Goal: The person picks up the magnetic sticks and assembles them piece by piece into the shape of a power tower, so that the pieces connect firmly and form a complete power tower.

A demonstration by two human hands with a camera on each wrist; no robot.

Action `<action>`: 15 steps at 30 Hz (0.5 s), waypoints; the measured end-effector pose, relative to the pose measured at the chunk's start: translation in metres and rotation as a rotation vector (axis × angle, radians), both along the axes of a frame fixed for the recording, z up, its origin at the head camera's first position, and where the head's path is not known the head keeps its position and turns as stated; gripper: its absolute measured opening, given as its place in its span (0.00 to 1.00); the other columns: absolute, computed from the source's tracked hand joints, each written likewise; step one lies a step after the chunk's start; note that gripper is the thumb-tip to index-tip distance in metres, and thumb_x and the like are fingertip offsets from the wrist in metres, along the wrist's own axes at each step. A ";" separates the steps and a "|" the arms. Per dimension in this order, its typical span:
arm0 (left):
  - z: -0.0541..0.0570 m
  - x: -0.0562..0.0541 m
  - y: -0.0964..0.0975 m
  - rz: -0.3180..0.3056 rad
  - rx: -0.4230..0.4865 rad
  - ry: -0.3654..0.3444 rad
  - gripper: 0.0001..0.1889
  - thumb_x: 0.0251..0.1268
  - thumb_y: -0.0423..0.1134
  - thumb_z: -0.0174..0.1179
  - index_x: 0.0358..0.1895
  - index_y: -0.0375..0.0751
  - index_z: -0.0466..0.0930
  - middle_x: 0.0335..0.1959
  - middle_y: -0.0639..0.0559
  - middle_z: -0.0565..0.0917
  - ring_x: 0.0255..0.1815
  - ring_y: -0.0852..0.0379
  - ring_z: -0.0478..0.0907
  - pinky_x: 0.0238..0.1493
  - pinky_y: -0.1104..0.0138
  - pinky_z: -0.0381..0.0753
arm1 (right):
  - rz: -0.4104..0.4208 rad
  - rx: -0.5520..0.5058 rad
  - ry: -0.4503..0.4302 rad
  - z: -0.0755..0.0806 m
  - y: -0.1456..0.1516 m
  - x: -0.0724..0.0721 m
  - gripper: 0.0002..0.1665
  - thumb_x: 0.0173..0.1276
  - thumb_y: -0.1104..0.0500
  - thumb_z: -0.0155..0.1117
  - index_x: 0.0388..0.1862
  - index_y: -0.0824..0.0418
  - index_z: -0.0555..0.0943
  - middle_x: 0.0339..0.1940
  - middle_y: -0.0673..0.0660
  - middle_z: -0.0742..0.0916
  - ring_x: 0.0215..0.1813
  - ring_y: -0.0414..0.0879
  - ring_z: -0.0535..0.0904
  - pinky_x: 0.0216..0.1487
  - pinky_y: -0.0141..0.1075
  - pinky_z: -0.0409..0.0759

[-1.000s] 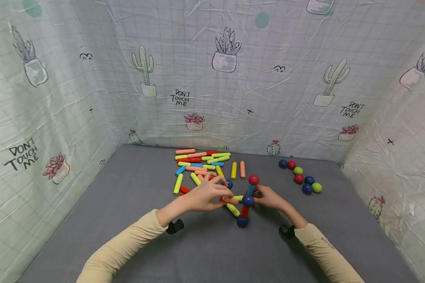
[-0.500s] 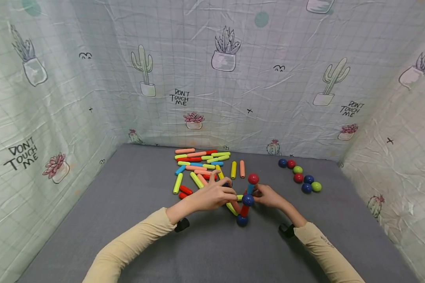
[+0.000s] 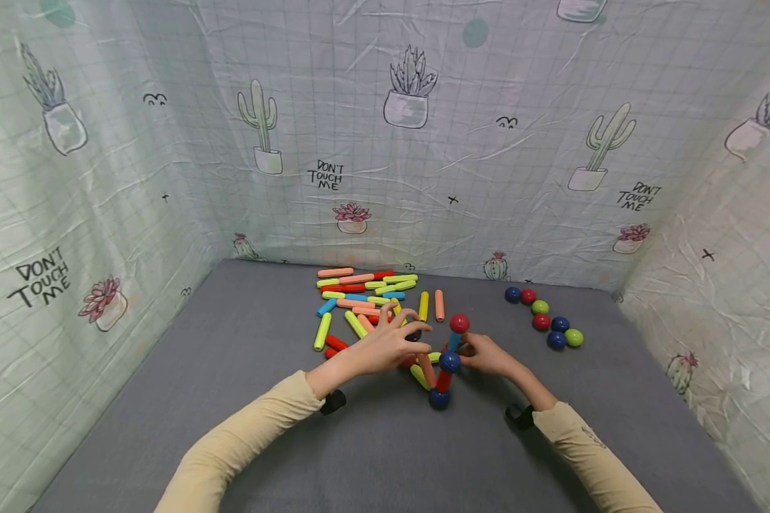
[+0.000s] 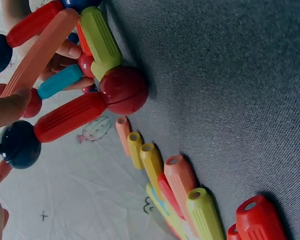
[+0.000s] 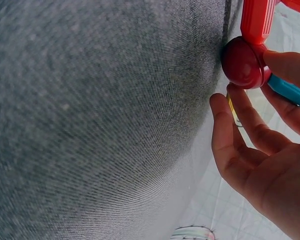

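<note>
A ball-and-stick frame of red and blue balls stands before me, a red ball (image 3: pixel 460 324) topping its right upright. My left hand (image 3: pixel 385 349) pinches a salmon stick (image 4: pixel 42 47) between thumb and fingers. The stick slants down, its far end right at a dark blue corner ball (image 3: pixel 439 399). Other left fingers lie by another dark blue ball (image 4: pixel 20 144) on a red stick (image 4: pixel 70 117). On the frame's far right, my right hand (image 3: pixel 488 356) holds a red ball (image 5: pixel 244 62) where a teal stick (image 5: pixel 290 91) joins, its other fingers loosely bent.
Loose sticks in red, salmon, yellow-green and blue, including a yellow-green stick (image 3: pixel 322 332), lie beyond my left hand. Several loose balls, among them a green ball (image 3: pixel 574 338), sit at the right. A printed cloth (image 3: pixel 411 178) walls the back and sides of the grey table (image 3: pixel 334 463).
My left hand has moved slightly right, tilting the salmon stick from pointing sideways to slanting down at the blue corner ball. The right hand stays in place on the frame.
</note>
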State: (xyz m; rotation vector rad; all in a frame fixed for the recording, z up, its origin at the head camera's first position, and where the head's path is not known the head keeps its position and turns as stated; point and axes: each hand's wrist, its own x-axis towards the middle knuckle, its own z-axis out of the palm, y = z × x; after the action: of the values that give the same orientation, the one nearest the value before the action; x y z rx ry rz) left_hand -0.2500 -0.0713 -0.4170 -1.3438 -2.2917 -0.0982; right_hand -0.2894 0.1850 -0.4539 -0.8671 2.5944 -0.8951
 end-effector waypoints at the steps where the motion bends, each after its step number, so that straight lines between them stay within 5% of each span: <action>1: -0.001 -0.001 0.000 0.008 -0.003 -0.007 0.14 0.55 0.40 0.61 0.44 0.63 0.77 0.52 0.55 0.75 0.55 0.53 0.62 0.55 0.44 0.53 | 0.002 -0.002 -0.002 0.000 0.000 0.000 0.18 0.60 0.62 0.59 0.47 0.71 0.74 0.43 0.67 0.82 0.42 0.56 0.81 0.40 0.42 0.79; 9: -0.006 -0.004 -0.002 -0.044 0.042 -0.093 0.08 0.60 0.37 0.55 0.41 0.54 0.78 0.49 0.52 0.74 0.53 0.52 0.62 0.50 0.55 0.62 | -0.008 -0.004 -0.023 0.003 -0.001 0.003 0.18 0.58 0.66 0.59 0.48 0.72 0.72 0.43 0.68 0.81 0.42 0.57 0.80 0.39 0.42 0.79; 15: -0.006 -0.004 -0.002 -0.065 0.046 -0.078 0.07 0.60 0.36 0.55 0.40 0.51 0.77 0.48 0.52 0.75 0.53 0.52 0.62 0.50 0.58 0.64 | -0.016 -0.029 -0.049 0.001 0.000 0.002 0.19 0.57 0.64 0.59 0.47 0.73 0.72 0.43 0.69 0.81 0.42 0.57 0.80 0.40 0.44 0.79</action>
State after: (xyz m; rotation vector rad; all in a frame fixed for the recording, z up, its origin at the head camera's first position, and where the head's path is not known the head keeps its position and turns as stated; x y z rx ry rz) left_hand -0.2537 -0.0731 -0.4227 -1.4144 -2.2947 -0.2276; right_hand -0.2872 0.1854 -0.4526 -0.8230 2.5561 -0.9489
